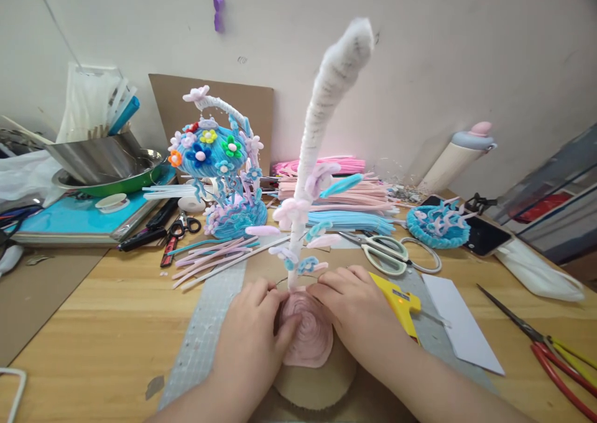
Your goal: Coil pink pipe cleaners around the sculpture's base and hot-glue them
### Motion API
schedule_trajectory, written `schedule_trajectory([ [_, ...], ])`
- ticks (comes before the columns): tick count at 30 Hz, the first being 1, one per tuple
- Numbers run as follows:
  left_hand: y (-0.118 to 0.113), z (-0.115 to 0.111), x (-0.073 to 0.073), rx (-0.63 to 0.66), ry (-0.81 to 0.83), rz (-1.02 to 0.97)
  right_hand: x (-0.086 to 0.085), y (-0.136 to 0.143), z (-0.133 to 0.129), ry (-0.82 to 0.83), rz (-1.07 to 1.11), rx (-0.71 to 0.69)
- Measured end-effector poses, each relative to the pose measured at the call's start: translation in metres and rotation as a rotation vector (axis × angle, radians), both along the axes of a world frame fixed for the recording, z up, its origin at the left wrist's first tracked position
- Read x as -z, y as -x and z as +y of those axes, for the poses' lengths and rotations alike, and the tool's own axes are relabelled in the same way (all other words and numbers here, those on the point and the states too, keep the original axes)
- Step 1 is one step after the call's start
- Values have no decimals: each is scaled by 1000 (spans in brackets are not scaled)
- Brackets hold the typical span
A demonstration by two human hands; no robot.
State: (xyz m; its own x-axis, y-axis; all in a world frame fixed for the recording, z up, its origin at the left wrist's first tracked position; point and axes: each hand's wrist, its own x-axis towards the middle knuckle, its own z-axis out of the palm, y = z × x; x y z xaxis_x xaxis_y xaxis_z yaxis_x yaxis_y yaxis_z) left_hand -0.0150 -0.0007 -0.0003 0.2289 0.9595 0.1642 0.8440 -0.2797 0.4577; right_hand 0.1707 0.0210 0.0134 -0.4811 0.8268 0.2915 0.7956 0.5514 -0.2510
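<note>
A pale pink coiled pipe-cleaner disc (306, 342) lies on a round brown cardboard base (317, 390). My left hand (252, 330) grips its left side, thumb on top and fingers curled at the far edge. My right hand (357, 314) closes on the disc's far right edge, its fingertips partly hidden. Between the hands rises a white pipe-cleaner-wrapped stem (313, 137), leaning right at its thick top. Pink and blue fuzzy flowers (291, 213) and leaves (341, 185) are on the stem. Just behind my fingers, its foot meets the disc.
A yellow glue gun (396, 298) and white card (461, 323) lie to the right. Scissors (385, 253) and red-handled pliers (543, 342) are nearby. Behind stand a blue flowered pipe-cleaner piece (209, 152), pipe-cleaner bundles (336, 196) and a metal bowl (97, 158).
</note>
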Motion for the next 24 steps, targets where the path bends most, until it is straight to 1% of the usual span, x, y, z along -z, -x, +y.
schedule_trajectory([
  [4, 0, 0, 0, 15, 2, 9, -1, 4, 2, -17, -20, 34],
  [9, 0, 0, -1, 38, 18, 43, 8, 4, 4, -13, -76, 81],
  [12, -1, 1, -2, 44, 8, 39, 11, 4, 4, -12, -75, 84],
  [15, -1, 0, 1, 41, 0, 15, 8, 3, 1, 1, -3, 137],
  [18, -2, -1, 8, 79, -27, -94, 1, 1, -6, 54, 150, 194],
  [21, -2, -2, 16, 124, -31, -212, -5, 2, -15, 137, 254, 166],
  [24, -3, -1, 17, 159, 3, -232, -9, 3, -24, 166, 270, 78],
])
